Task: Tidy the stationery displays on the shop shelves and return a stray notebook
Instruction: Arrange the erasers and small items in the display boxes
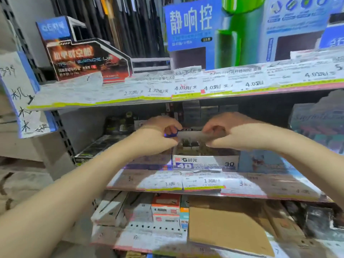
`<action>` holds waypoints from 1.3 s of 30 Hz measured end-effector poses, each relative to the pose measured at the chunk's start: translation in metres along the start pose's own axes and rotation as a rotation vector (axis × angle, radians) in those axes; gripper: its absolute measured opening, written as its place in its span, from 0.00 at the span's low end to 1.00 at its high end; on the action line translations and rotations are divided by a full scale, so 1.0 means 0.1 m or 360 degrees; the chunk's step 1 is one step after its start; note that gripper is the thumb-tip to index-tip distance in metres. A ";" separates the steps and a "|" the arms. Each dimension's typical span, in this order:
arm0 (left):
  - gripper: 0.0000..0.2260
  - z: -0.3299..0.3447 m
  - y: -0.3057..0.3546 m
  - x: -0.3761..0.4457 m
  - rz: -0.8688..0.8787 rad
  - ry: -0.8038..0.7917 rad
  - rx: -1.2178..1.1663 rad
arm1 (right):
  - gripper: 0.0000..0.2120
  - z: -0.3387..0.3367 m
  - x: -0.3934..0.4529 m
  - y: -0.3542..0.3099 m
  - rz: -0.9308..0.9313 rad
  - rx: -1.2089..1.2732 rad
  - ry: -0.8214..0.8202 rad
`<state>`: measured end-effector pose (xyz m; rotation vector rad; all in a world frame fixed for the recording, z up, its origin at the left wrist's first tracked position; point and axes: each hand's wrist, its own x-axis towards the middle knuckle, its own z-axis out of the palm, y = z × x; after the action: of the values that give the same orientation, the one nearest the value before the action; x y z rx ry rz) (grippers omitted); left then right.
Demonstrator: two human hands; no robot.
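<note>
A white and blue eraser display box (204, 161) marked "4D ERASER 30" stands on the middle shelf (242, 185). Both my hands reach in above its open top. My left hand (158, 135) pinches a small blue-and-white eraser (172, 134) at the box's left rear corner. My right hand (229, 134) grips the far end of a pale flat strip (191, 135), perhaps the box's upright back flap or a row of erasers; blur hides which. Dark erasers (189, 144) show inside the box below my fingers. No notebook is visible.
The upper shelf (186, 86) with price labels hangs just above my hands, carrying pen display boxes (83, 60) and a blue sign (188, 25). Dark boxes (119, 123) sit left of the eraser box. The bottom shelf holds cartons and a brown cardboard sheet (227, 228).
</note>
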<state>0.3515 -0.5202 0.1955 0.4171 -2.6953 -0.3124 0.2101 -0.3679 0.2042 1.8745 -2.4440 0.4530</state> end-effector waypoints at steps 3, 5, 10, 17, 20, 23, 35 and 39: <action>0.15 0.01 -0.09 0.26 0.0007 -0.0302 0.0110 | 0.16 0.04 0.27 -0.01 0.0067 -0.0003 -0.0149; 0.15 0.05 -0.14 0.38 0.0061 -0.0441 0.0107 | 0.21 0.07 0.39 0.00 0.0125 0.0005 -0.0222; 0.21 0.18 -0.17 0.53 0.0159 -0.0542 0.0113 | 0.28 0.18 0.62 0.07 0.0241 -0.0048 -0.0358; 0.21 0.27 -0.16 0.65 0.0122 -0.0542 0.0145 | 0.25 0.25 0.77 0.09 0.0227 -0.0017 -0.0417; 0.24 0.28 -0.18 0.65 0.0068 -0.0553 0.0132 | 0.24 0.27 0.77 0.06 0.0187 -0.0019 -0.0420; 0.23 0.28 -0.19 0.63 0.0025 -0.0573 0.0107 | 0.24 0.28 0.77 0.04 0.0189 -0.0053 -0.0465; 0.27 -0.23 -0.37 0.49 -0.0189 -0.0417 -0.0257 | 0.22 0.09 0.81 0.01 0.0212 0.0162 -0.0225; 0.22 -0.37 -0.53 0.35 -0.0289 -0.0333 -0.0309 | 0.17 0.06 0.85 -0.04 0.0134 0.0678 -0.0226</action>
<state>0.3485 -0.5865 0.2265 0.6011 -2.7970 -0.6990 0.1910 -0.4505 0.2165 2.0106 -2.6956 0.9424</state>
